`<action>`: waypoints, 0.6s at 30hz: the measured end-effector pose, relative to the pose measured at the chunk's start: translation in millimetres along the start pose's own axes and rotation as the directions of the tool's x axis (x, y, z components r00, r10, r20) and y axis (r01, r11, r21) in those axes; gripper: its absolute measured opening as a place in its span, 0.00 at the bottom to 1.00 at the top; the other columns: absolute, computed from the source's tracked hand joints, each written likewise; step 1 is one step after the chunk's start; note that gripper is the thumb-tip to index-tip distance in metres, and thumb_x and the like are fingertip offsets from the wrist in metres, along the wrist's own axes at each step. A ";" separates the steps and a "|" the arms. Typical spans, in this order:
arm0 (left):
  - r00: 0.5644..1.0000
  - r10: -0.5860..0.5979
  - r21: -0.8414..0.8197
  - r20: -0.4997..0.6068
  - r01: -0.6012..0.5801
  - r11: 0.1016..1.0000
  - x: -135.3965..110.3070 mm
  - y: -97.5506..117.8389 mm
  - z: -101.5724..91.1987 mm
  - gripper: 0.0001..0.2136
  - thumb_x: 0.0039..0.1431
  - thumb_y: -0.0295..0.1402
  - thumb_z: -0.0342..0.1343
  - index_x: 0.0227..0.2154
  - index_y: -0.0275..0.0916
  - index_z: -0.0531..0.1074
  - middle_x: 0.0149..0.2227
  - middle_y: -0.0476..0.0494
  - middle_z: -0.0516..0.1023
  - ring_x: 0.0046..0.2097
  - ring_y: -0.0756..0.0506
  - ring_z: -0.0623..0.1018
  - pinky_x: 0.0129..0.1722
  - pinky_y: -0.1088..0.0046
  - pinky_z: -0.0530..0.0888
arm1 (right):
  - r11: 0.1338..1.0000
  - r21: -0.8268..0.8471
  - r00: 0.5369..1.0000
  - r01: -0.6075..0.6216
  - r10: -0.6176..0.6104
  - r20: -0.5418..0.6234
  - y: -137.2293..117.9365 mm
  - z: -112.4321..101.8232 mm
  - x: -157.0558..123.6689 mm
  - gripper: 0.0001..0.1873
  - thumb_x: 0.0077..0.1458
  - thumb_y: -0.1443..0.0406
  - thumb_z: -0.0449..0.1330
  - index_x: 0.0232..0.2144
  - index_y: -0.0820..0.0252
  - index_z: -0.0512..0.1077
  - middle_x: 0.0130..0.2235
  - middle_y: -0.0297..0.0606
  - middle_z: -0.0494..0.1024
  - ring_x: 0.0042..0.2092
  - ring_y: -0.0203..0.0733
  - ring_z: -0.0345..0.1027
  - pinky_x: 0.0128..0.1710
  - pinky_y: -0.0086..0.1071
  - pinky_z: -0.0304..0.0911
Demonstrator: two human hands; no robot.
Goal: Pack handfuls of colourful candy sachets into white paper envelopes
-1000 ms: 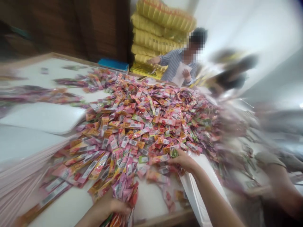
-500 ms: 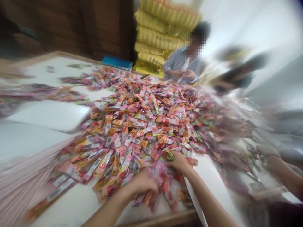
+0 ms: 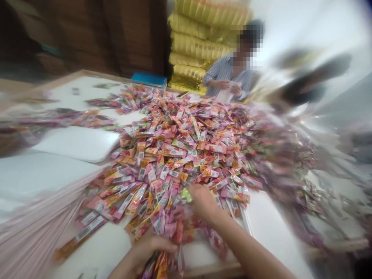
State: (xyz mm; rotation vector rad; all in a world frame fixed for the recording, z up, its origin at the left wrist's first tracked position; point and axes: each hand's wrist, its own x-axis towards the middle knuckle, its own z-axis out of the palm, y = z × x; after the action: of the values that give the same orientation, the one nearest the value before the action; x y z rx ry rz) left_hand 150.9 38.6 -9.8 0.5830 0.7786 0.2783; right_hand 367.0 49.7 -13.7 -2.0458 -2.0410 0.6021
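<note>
A big heap of small colourful sachets (image 3: 186, 151), pink, orange and red with barcodes, covers the white table (image 3: 95, 252). My left hand (image 3: 151, 248) sits at the near edge, fingers closed round a bunch of sachets (image 3: 165, 236) that fan up and hang below it. My right hand (image 3: 203, 201) rests on the heap's near side, fingers curled on a green sachet (image 3: 186, 193) next to the bunch. The picture is smeared by motion.
A stack of white sheets (image 3: 43, 182) lies at the left. A person in a striped shirt (image 3: 226, 73) works at the far side, before stacked yellow sacks (image 3: 200, 42). A blue box (image 3: 148, 79) sits at the far edge. Blurred shapes fill the right.
My left hand drew back toward the near edge with its bunch. My right hand slid left across the heap and now touches a green sachet. The view shifted slightly.
</note>
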 end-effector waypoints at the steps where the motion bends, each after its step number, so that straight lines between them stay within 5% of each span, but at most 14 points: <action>1: 1.000 0.008 -0.043 -0.016 -0.009 0.999 -3.3 -2.1 -2.9 0.21 0.34 0.22 0.62 0.37 0.35 0.79 0.36 0.39 0.83 0.43 0.32 0.79 0.46 0.55 0.72 | 0.999 -0.039 1.000 -0.001 0.001 -0.010 -6.1 6.5 8.5 0.10 0.42 0.74 0.59 0.31 0.62 0.70 0.36 0.44 0.77 0.41 0.47 0.69 0.45 0.37 0.56; 3: 0.997 0.042 -0.123 -0.066 -0.050 0.991 -9.4 -5.6 -8.3 0.22 0.33 0.21 0.62 0.39 0.36 0.78 0.36 0.40 0.83 0.44 0.32 0.79 0.47 0.55 0.73 | 0.999 -0.036 0.999 -0.021 0.020 -0.041 -9.2 11.0 19.3 0.07 0.42 0.75 0.58 0.27 0.62 0.70 0.34 0.45 0.77 0.41 0.48 0.69 0.46 0.38 0.56; 7: 0.986 0.090 -0.155 -0.141 -0.111 0.982 -13.6 -6.0 -9.8 0.08 0.39 0.25 0.62 0.27 0.33 0.79 0.29 0.37 0.83 0.37 0.34 0.81 0.43 0.57 0.75 | 0.916 0.388 0.985 -0.102 0.149 -0.092 -0.6 -13.6 10.1 0.04 0.50 0.65 0.59 0.28 0.61 0.70 0.28 0.38 0.74 0.31 0.42 0.69 0.34 0.32 0.61; 10: 0.978 0.145 -0.140 -0.148 -0.166 0.976 -9.8 -0.4 5.1 0.05 0.40 0.28 0.64 0.24 0.33 0.79 0.26 0.37 0.82 0.32 0.35 0.81 0.38 0.58 0.76 | 0.559 0.812 0.978 -0.167 0.195 0.067 -12.5 -29.2 -13.8 0.13 0.47 0.60 0.64 0.33 0.62 0.69 0.25 0.32 0.72 0.25 0.38 0.66 0.27 0.30 0.60; 12: 0.964 0.223 -0.167 -0.145 -0.246 0.955 -7.7 3.2 19.7 0.11 0.37 0.25 0.66 0.29 0.35 0.80 0.31 0.38 0.83 0.33 0.37 0.81 0.38 0.60 0.76 | 0.294 0.942 0.980 -0.165 0.154 0.123 -31.4 -25.2 -28.2 0.17 0.45 0.58 0.67 0.34 0.62 0.70 0.28 0.33 0.74 0.29 0.39 0.68 0.30 0.30 0.63; 13: 0.956 0.256 -0.170 -0.144 -0.279 0.945 -7.7 4.0 26.4 0.13 0.37 0.25 0.66 0.31 0.36 0.79 0.32 0.39 0.83 0.34 0.38 0.81 0.38 0.61 0.76 | 0.253 0.960 0.986 -0.122 0.142 0.088 -41.6 -19.3 -33.6 0.18 0.45 0.56 0.66 0.36 0.61 0.70 0.31 0.35 0.75 0.32 0.41 0.69 0.33 0.32 0.64; 15: 0.951 0.271 -0.117 -0.150 -0.289 0.950 -9.8 2.4 35.8 0.11 0.38 0.24 0.65 0.30 0.35 0.79 0.30 0.40 0.83 0.30 0.40 0.80 0.34 0.64 0.76 | 0.310 0.951 0.987 0.000 0.151 -0.049 -59.2 -3.3 -41.6 0.20 0.51 0.53 0.62 0.41 0.59 0.70 0.38 0.37 0.76 0.41 0.44 0.70 0.43 0.35 0.64; 18: 0.956 0.256 -0.001 -0.144 -0.259 0.966 -16.6 -8.4 39.0 0.08 0.39 0.26 0.64 0.27 0.32 0.79 0.22 0.42 0.80 0.21 0.43 0.76 0.25 0.67 0.73 | 0.529 0.846 0.963 0.068 0.188 -0.195 -73.0 20.3 -51.6 0.25 0.58 0.50 0.53 0.52 0.56 0.65 0.52 0.42 0.70 0.56 0.46 0.60 0.57 0.41 0.54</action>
State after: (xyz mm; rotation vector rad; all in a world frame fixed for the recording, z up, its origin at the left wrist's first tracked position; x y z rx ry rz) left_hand 168.1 9.3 17.0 0.6517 0.8374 0.5728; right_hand 293.7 -1.9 5.7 -1.4539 -1.1135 1.0176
